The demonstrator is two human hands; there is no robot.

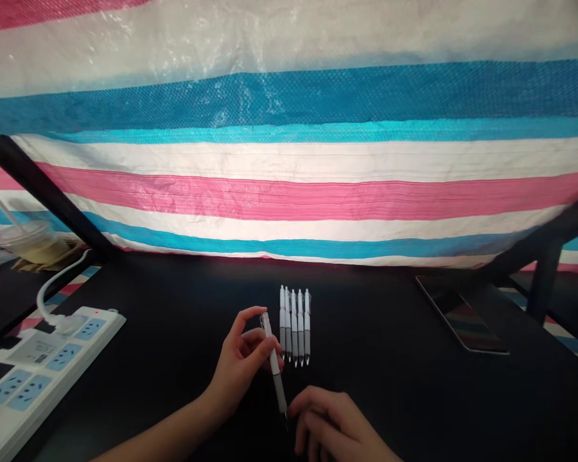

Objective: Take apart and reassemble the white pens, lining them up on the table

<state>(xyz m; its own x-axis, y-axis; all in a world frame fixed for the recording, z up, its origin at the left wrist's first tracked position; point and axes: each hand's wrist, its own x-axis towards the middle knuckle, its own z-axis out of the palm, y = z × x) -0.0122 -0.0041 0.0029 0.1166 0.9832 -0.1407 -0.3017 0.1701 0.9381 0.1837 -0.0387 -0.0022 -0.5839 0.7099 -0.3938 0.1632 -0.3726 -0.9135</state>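
My left hand [243, 359] is closed around a white and grey click pen [274, 364]. Its index fingertip rests at the pen's top end, by the push button. The pen slants with its tip down and toward my right hand [334, 420]. That hand is just right of the tip, fingers loosely bent and apart, with nothing seen in it; whether the index fingertip touches the pen I cannot tell. Behind them, several matching white and grey pens [295, 327] lie side by side in a row, push buttons away from me and tips toward me.
On the left of the black table [173, 314] lies a white power strip [60, 366] with a plugged-in adapter and cable. A dark tablet or phone [460, 317] lies at the right. Striped plastic sheeting [289, 199] hangs behind. A lidded cup [31, 240] with a straw stands far left.
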